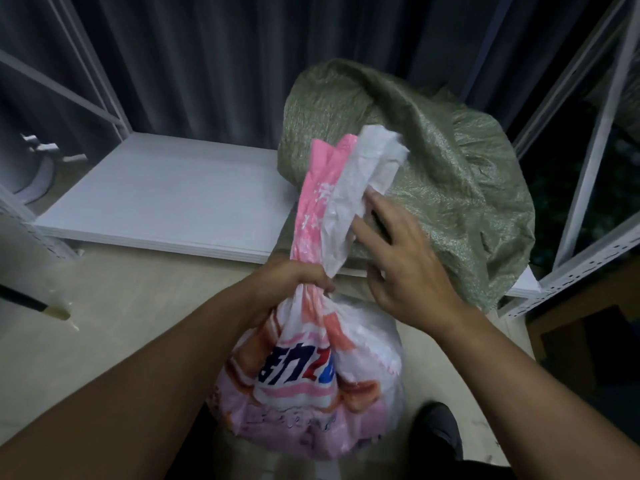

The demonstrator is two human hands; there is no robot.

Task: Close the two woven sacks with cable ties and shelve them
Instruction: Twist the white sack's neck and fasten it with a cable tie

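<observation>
A pink and white printed woven sack [311, 386] stands on the floor in front of me, its neck bunched together. My left hand [294, 282] grips that gathered neck, and the loose top of the sack stands up above my fist. My right hand [401, 258] has its fingers spread, the fingertips touching the loose white top of the sack. Behind it a green woven sack [433, 161] lies on the right part of the white lower shelf [166, 199]. No cable tie shows on either sack.
White metal shelf uprights [588, 150] rise at the right and left. A dark curtain hangs behind the shelf. A thin dark stick with a pale tip [38, 306] lies on the beige floor at left. My shoe [440, 427] is at the bottom right.
</observation>
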